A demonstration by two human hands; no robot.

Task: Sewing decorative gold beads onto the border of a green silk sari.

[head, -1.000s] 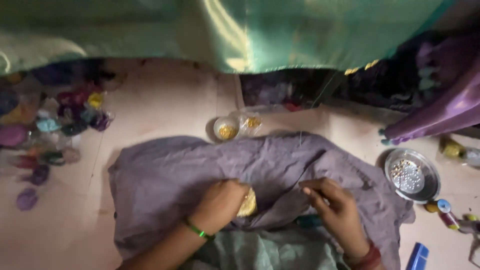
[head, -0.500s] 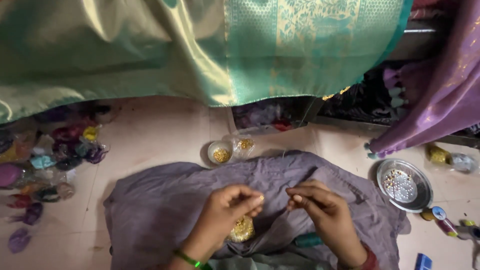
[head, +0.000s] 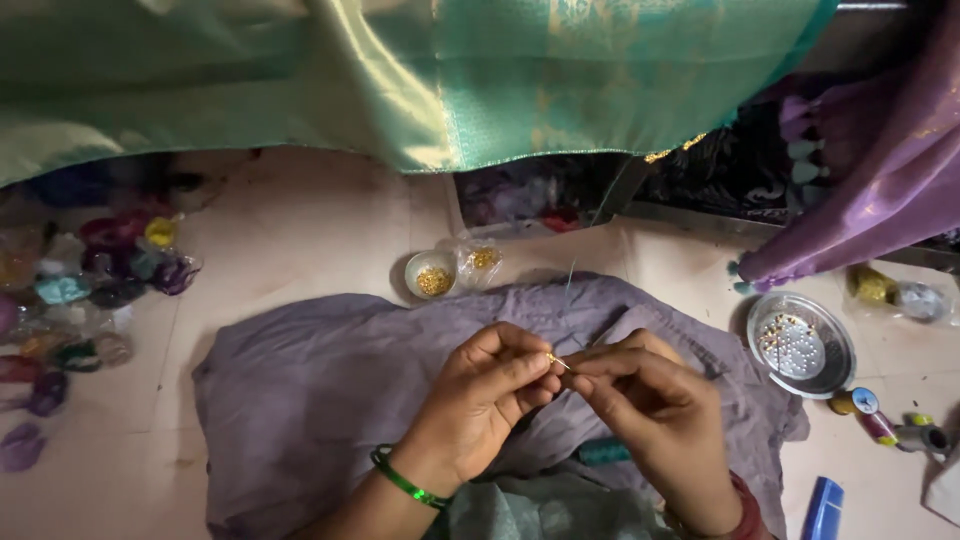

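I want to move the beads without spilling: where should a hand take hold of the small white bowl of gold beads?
Grip the small white bowl by its rim, coming straight down from above. It sits upright and open on the floor, and a plastic bead bag lies close on its right, so the left and near sides look freer for fingers.

Both hands raised, fingertips pinched together at centre: left hand (head: 487, 388), right hand (head: 650, 405), wrists bent inward

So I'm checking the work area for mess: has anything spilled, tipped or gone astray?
Nothing stands out. The small bowl of gold beads and the steel plate sit upright with their contents inside, and both hands pinch a tiny gold piece over the purple cloth.
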